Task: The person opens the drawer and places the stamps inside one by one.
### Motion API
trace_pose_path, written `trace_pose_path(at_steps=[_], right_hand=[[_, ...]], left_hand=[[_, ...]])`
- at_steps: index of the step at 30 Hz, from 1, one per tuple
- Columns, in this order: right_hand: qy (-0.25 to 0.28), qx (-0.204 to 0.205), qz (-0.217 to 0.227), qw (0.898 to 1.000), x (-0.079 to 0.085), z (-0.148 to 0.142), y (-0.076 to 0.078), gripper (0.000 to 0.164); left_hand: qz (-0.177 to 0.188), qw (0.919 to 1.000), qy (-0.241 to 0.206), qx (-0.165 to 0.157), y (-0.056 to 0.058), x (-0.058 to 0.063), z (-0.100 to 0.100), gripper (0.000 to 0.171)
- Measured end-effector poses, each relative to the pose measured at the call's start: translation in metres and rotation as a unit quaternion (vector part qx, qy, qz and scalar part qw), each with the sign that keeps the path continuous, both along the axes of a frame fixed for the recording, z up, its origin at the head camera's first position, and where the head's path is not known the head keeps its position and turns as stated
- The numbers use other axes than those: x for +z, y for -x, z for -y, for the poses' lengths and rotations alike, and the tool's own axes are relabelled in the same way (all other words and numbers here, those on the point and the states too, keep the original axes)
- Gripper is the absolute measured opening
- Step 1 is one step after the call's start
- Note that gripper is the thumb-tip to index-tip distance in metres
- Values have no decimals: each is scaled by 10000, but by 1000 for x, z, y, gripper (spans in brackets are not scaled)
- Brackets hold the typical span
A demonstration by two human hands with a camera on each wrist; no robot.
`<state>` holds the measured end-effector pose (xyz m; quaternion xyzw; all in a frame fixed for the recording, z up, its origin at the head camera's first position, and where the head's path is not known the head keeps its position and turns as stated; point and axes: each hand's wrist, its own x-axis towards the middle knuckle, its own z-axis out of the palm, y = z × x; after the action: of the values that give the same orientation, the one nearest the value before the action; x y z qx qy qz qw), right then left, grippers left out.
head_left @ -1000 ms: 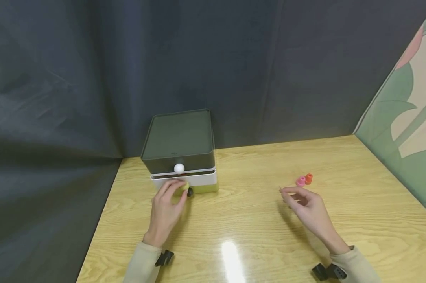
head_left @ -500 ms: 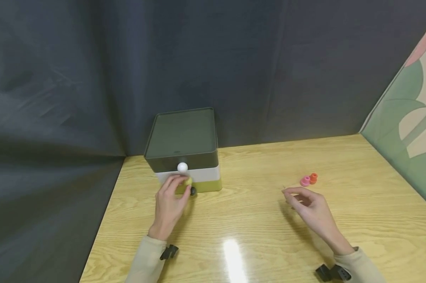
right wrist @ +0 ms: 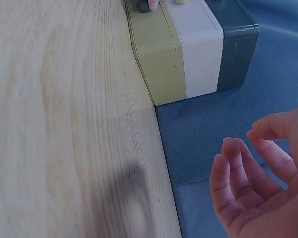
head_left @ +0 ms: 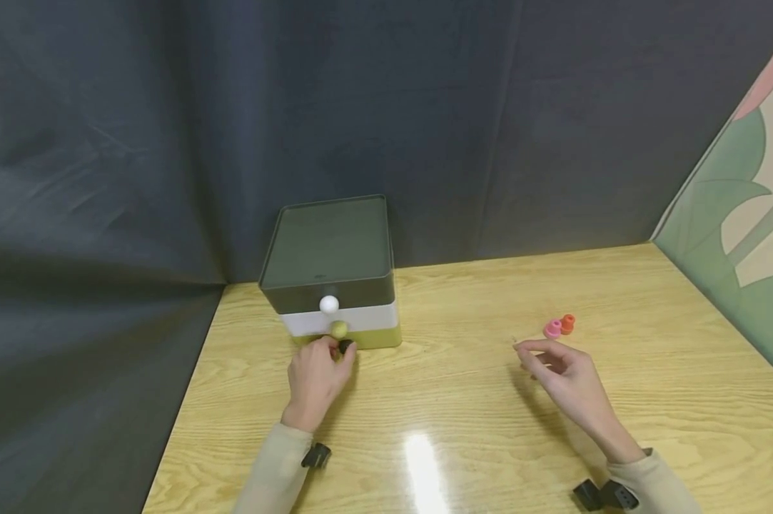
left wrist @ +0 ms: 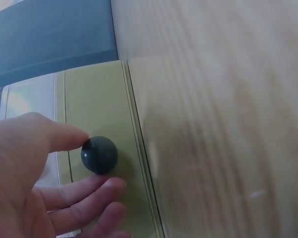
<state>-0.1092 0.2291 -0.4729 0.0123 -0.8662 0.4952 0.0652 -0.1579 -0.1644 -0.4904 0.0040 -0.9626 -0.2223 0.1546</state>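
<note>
A small three-drawer box (head_left: 335, 243) stands at the back left, its drawers stacked dark green, white and yellow-green. The lowest, yellow-green drawer (left wrist: 97, 94) bears a round black knob (left wrist: 99, 155). My left hand (head_left: 315, 375) pinches this knob, thumb on one side and fingertips on the other. Above it are a yellow-green knob (head_left: 339, 329) on the white drawer and a white knob (head_left: 329, 305) on the dark one. All drawer fronts sit flush. My right hand (head_left: 562, 375) hovers over the table, thumb and index fingertips together, other fingers loosely curled, nothing visible in it.
A pink cup-like piece (head_left: 553, 329) and an orange one (head_left: 568, 324) stand side by side beyond my right hand. A dark curtain (head_left: 425, 128) hangs behind the wooden table (head_left: 463, 407). A patterned panel (head_left: 746, 235) borders the right side.
The white drawer, slightly out a second ago, has slid in flush. My left hand has let go of the yellow-green knob and dropped to the black one. The right hand stays put.
</note>
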Motion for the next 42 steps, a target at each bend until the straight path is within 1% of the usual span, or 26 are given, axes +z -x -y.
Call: trace_pose_path(at_steps=[6, 13, 19, 25, 30, 36, 42], right_hand=[[-26, 44, -28, 10000, 0, -2, -2, 28], [-142, -1, -109, 9998, 1, -11, 4, 30], [-336, -207, -392, 9985, 5, -29, 18, 29], [-482, -365, -204, 9980, 5, -54, 31, 35], [-768, -509, -239, 9955, 0, -69, 41, 38], [-902, -465, -118, 9948, -8, -81, 49, 38], [-1062, -261, 120, 9939, -15, -88, 57, 43]], left_hand=[[-42, 9999, 149, 69, 1, 3, -2, 41], [-13, 9996, 289, 67, -5, 5, -2, 46], [41, 9992, 389, 45, -15, 8, -1, 49], [188, 9985, 521, 43, -27, 11, -1, 43], [325, 9974, 634, -53, -38, 14, 0, 44], [404, 9966, 700, -151, -52, 15, 0, 45], [428, 9960, 757, -185, -66, 18, -2, 41]])
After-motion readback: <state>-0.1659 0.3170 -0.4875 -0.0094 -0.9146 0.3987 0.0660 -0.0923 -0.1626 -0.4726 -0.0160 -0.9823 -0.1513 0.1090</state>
